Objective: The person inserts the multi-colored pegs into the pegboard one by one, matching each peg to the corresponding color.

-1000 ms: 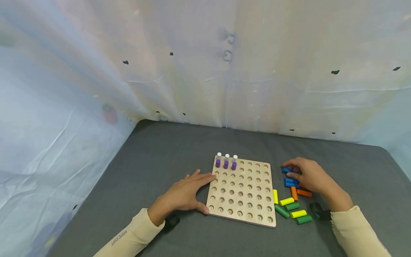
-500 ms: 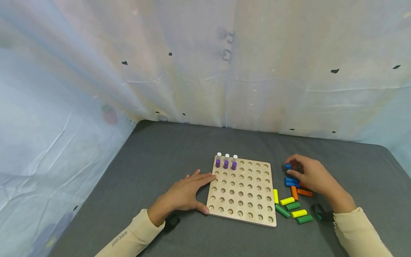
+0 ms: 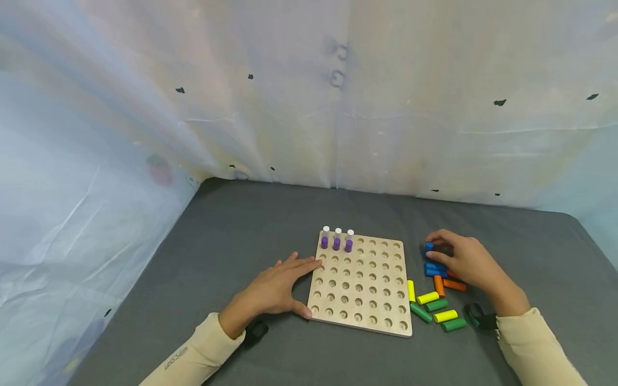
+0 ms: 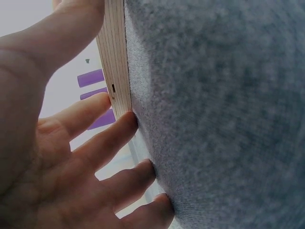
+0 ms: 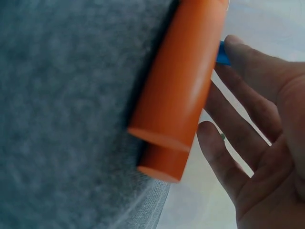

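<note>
My right hand [image 3: 470, 262] pinches a blue peg [image 3: 428, 247] between thumb and fingers, close over the cloth. In the right wrist view only a bit of that blue peg [image 5: 222, 53] shows, behind an orange peg [image 5: 183, 81]. A square wooden pegboard [image 3: 352, 279] with rows of round holes lies in the middle. Purple pegs [image 3: 336, 244] and white-topped pegs [image 3: 338, 231] stand in its far left holes. Along the board's left edge, my left hand [image 3: 272, 287] rests with fingers and thumb spread, touching the edge, as the left wrist view confirms.
Right of the board lie more blue pegs [image 3: 435, 269], orange pegs [image 3: 439, 286], yellow pegs [image 3: 427, 298] and green pegs [image 3: 454, 325]. A grey cloth [image 3: 260, 225] covers the table. A pale printed curtain [image 3: 376, 118] hangs behind and at the left.
The blue peg in the right hand has gone from lying flat to more upright, with the fingers closing on it. The left hand has stayed at the board's edge.
</note>
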Available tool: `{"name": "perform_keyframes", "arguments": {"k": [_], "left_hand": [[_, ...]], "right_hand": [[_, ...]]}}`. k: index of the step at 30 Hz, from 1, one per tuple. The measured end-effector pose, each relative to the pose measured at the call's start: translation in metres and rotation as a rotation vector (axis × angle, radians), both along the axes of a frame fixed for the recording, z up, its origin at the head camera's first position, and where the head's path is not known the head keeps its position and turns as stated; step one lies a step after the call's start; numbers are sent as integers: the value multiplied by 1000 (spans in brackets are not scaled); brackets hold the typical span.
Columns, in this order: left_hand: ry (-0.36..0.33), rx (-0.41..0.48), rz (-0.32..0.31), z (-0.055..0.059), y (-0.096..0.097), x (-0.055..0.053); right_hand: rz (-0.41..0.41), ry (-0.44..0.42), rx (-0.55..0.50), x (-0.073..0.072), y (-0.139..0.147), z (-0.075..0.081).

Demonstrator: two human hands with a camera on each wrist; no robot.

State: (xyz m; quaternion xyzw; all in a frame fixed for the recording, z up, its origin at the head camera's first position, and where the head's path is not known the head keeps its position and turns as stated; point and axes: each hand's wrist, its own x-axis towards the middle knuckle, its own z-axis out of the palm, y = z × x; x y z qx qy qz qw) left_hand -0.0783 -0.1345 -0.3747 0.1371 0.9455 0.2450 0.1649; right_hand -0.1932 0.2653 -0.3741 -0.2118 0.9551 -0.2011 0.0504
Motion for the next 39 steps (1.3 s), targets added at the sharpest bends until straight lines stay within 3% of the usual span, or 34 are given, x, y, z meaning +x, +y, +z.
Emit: {"name": "perform_keyframes", "arguments": {"k": [6, 17, 22, 30, 39], "left_hand": [[-6, -3, 12, 3, -1, 0], [8, 33, 25, 2, -4, 0], [13, 30, 44, 2, -3, -1], [-6, -46, 101, 2, -1, 4], [34, -93, 51, 7, 5, 6]], "right_hand": [[-9, 11, -5, 1, -4, 2], [94, 195, -127, 16, -32, 22], [115, 190, -159, 21, -49, 28], [204, 171, -204, 28, -88, 28], [269, 149, -234, 35, -126, 28]]}}
